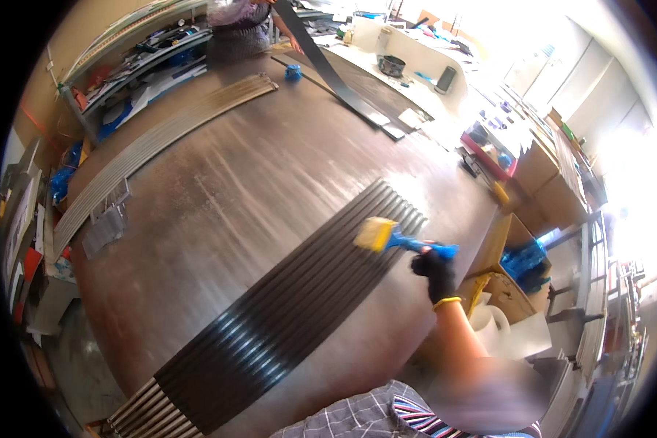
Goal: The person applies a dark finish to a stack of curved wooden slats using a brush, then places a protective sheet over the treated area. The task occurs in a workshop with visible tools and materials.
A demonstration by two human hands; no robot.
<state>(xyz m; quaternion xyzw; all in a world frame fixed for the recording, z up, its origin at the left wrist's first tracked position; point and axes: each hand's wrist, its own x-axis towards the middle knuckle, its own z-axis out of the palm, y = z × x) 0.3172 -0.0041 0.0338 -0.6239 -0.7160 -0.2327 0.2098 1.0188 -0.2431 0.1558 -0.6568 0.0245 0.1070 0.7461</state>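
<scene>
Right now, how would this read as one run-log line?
right hand: gripping blue-handled brush; brush: over dark ribbed workpiece; left hand: not in view

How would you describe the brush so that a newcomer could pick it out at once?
On the big brown table, find the dark ridged panel. Near its far end, a black-gloved right hand holds the brush. Its yellow and blue set it apart from the dark panel.

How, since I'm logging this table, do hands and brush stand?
Right hand gripping blue-handled brush; left hand out of view. Bristles over dark ribbed panel, contact unclear. Long dark strip beyond, clear of brush.
</scene>
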